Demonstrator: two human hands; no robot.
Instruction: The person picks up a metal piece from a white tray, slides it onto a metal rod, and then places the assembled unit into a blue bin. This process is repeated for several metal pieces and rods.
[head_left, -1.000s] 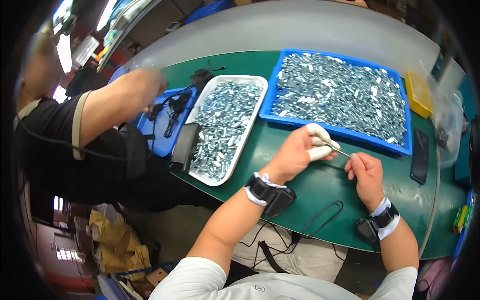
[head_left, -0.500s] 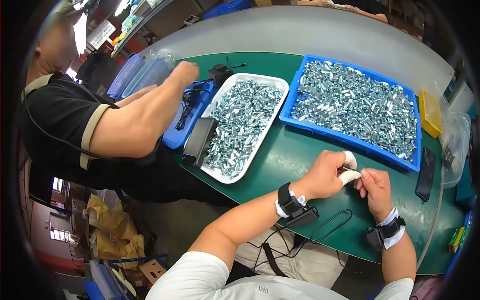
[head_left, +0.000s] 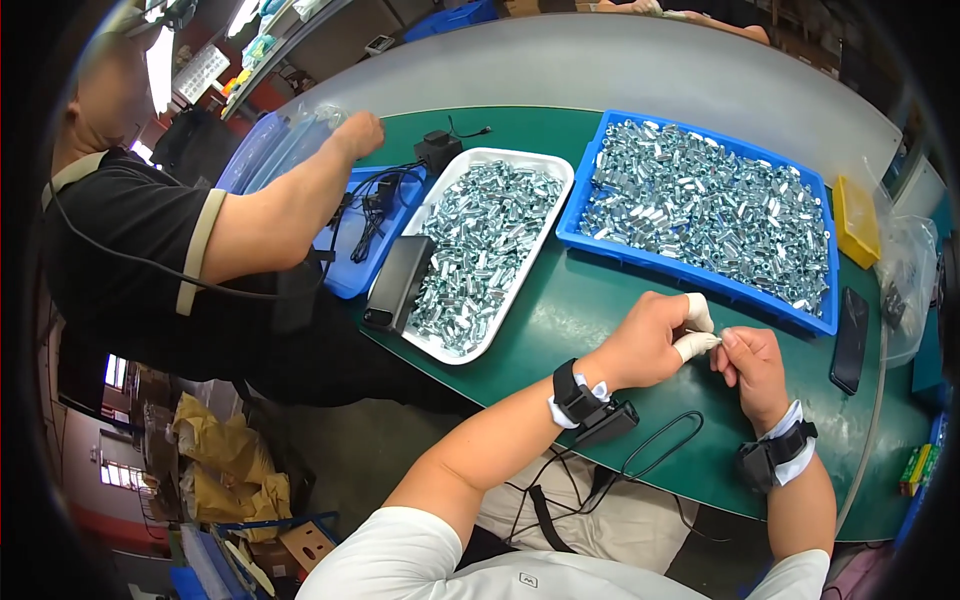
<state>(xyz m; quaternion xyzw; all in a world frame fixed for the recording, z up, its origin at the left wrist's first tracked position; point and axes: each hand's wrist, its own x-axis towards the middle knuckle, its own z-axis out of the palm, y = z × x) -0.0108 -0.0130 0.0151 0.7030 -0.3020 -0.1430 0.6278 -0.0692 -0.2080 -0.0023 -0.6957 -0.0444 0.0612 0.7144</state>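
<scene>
My left hand [head_left: 650, 345] is over the green tabletop in front of the blue tray [head_left: 680, 272], with white finger cots on its thumb and index finger. Its fingers are curled inward, and the cot-covered thumb meets the fingertips of my right hand [head_left: 757, 368]. The right thumb and index finger are pinched together there. Anything held between the two hands is too small or hidden to make out. Heaped in the tray are many small shiny hexagonal metal pieces [head_left: 705, 210], resembling long nuts.
A white tray [head_left: 563, 205] of similar pieces stands left, with a black device [head_left: 400, 285] on its edge. A blue container [head_left: 345, 275] holds cables. Another person [head_left: 150, 220] reaches across at left. A phone [head_left: 850, 340] and yellow bin [head_left: 857, 222] lie right.
My hands stay together with only slight shifts of the fingers; a dark sliver between my left fingers no longer shows. The other person's arm has drawn back to the left.
</scene>
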